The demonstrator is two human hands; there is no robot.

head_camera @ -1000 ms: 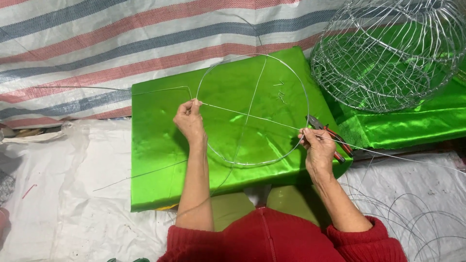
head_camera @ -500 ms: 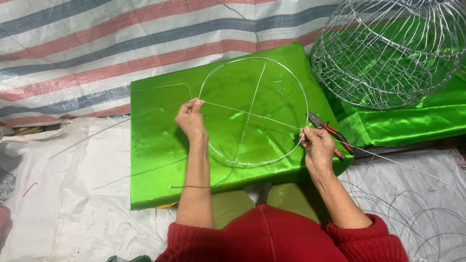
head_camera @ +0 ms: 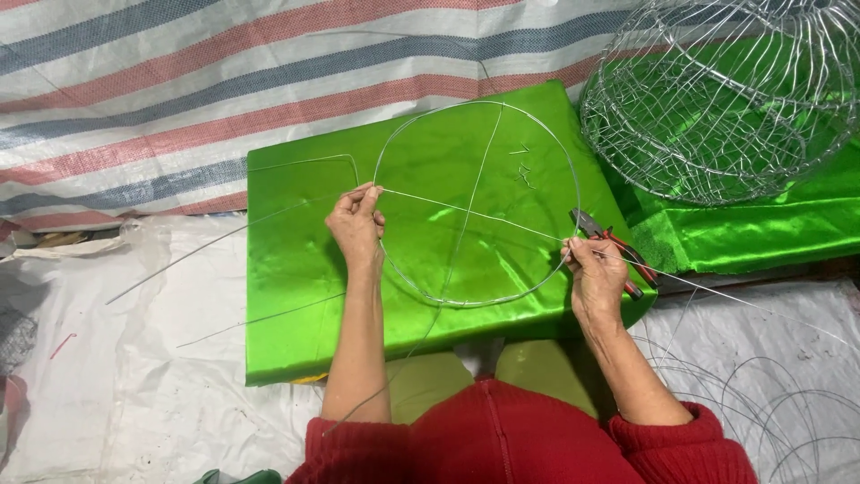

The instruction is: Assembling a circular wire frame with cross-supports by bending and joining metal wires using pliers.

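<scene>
A round wire hoop [head_camera: 537,139] lies flat on a shiny green cloth-covered board [head_camera: 296,296]. Two straight wires cross inside the hoop. My left hand [head_camera: 356,224] pinches the hoop's left rim where the cross wire [head_camera: 466,212] meets it. My right hand [head_camera: 593,269] grips the other end of that wire at the hoop's right rim. Red-handled pliers [head_camera: 614,244] lie on the cloth just beyond my right hand.
A large domed wire cage [head_camera: 726,99] stands on more green cloth at the back right. Loose straight wires [head_camera: 179,260] lie over the white sheet at the left, and coiled wires [head_camera: 770,403] at the right. A striped tarp [head_camera: 179,90] covers the back.
The long loose wire at the left has swung lower across the white sheet. Both hands stay at the hoop's rim.
</scene>
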